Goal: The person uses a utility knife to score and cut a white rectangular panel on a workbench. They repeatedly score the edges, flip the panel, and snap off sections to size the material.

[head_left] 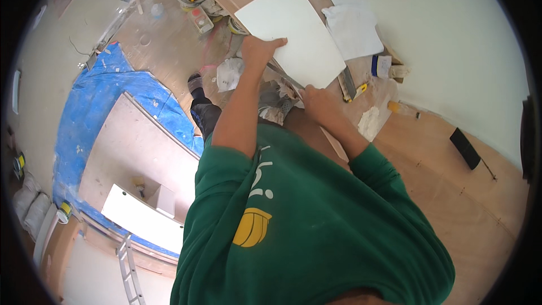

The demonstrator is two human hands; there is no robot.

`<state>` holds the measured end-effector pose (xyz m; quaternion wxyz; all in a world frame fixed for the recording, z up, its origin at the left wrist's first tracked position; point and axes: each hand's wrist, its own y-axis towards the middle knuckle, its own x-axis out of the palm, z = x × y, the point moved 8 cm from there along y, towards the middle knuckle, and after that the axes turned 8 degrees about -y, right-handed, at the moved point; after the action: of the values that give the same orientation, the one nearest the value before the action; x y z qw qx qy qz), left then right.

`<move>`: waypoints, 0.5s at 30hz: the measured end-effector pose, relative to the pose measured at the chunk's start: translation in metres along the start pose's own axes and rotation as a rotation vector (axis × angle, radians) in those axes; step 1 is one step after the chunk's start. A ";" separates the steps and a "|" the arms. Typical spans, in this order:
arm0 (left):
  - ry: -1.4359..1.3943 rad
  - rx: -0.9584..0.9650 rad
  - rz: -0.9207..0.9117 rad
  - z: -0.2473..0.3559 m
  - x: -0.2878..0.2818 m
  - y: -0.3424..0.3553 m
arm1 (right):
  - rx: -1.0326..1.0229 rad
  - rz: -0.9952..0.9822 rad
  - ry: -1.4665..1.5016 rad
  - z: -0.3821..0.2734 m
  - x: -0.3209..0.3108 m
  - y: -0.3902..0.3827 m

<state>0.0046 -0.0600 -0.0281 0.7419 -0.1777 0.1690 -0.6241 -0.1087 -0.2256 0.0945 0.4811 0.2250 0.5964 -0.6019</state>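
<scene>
- Presently, the white panel (296, 28) lies in front of the person, above the wood-coloured surface (440, 183), its broad face up.
- Left hand (261, 51): positioned at the panel's left edge. The thumb lies flat on the upper face; the fingers are hidden below the edge, pinching the panel between them and the thumb.
- Right hand (318, 103): located at the panel's near corner, fingers curled. Whether it pinches the corner or a thin object there cannot be told.
- Right of the panel: white sheets (355, 34), overlapping one another. Nearer the person, a dark flat strip (349, 83) lies just beside a yellow-handled tool (360, 90).
- Further right: a clear bottle (402, 109) with an orange end, lying on its side near a white patch of material (370, 123); well apart, a black rectangular pad (465, 148).
- Left of the person: a white bag (230, 74) on the floor (164, 45), near the left forearm; beyond it, a blue sheet (84, 116) under a large pale board (127, 141).
</scene>
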 end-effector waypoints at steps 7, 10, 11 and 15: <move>-0.026 -0.018 -0.013 -0.004 -0.001 0.002 | 0.006 -0.037 0.016 0.016 -0.005 -0.019; -0.028 0.008 0.002 -0.006 -0.002 -0.001 | -0.008 0.003 0.052 0.002 0.017 -0.013; -0.043 0.048 0.016 -0.006 -0.004 -0.005 | -0.028 -0.003 0.057 0.004 0.014 -0.017; -0.042 0.031 0.020 -0.007 -0.005 0.003 | -0.098 -0.064 -0.040 0.017 -0.022 -0.033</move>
<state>0.0026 -0.0555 -0.0357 0.7542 -0.1776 0.1457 -0.6151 -0.1219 -0.2400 0.1330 0.4838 0.1698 0.6224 -0.5915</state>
